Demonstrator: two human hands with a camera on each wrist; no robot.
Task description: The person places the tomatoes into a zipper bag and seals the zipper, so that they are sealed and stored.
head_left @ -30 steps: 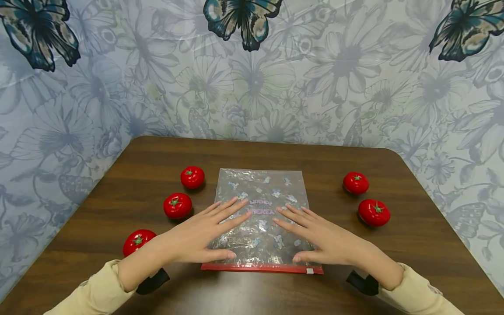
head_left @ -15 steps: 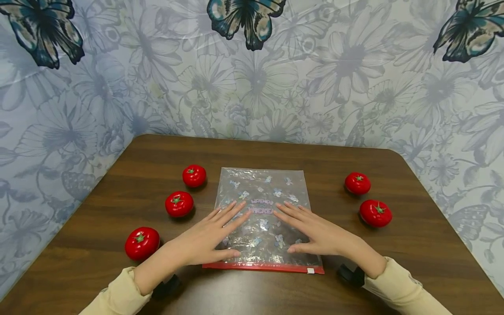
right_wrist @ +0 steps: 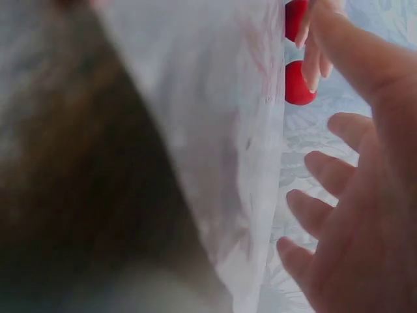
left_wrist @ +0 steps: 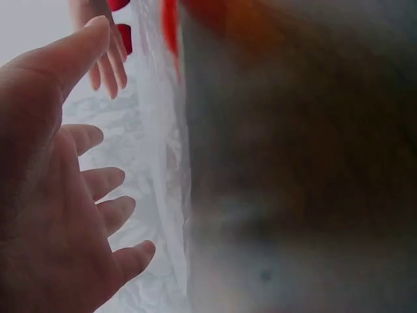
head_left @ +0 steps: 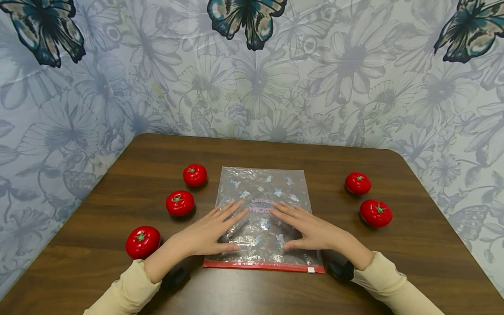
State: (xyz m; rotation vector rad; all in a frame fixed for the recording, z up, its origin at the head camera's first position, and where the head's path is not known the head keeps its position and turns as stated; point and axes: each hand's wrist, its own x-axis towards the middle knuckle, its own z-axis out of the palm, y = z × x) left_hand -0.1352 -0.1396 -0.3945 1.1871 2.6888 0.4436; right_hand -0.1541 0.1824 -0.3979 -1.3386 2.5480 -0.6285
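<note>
A clear zip bag (head_left: 267, 179) with small flower prints and purple lettering lies flat on the table, its red zip edge (head_left: 261, 265) towards me and a white slider (head_left: 311, 270) near the right end. Over its left part my left hand (head_left: 206, 235) is spread, palm down. My right hand (head_left: 320, 232) is spread likewise over the right part. In the left wrist view a gap shows between the left hand (left_wrist: 58, 215) and the bag (left_wrist: 166, 143). The right wrist view shows the right hand (right_wrist: 371, 215) apart from the bag (right_wrist: 202, 117) too. Both hands hold nothing.
Left of the bag stand three red tomatoes, a far one (head_left: 194, 175), a middle one (head_left: 180, 203) and a near one (head_left: 143, 242) close to the left forearm. Two more, a far tomato (head_left: 358, 183) and a nearer tomato (head_left: 376, 213), stand right. Behind the wooden table (head_left: 275, 153) hangs patterned cloth.
Both hands and forearms have drawn inward, the left to the right and the right to the left, and slightly farther from me. Fingers stay spread. Bag and tomatoes keep their places.
</note>
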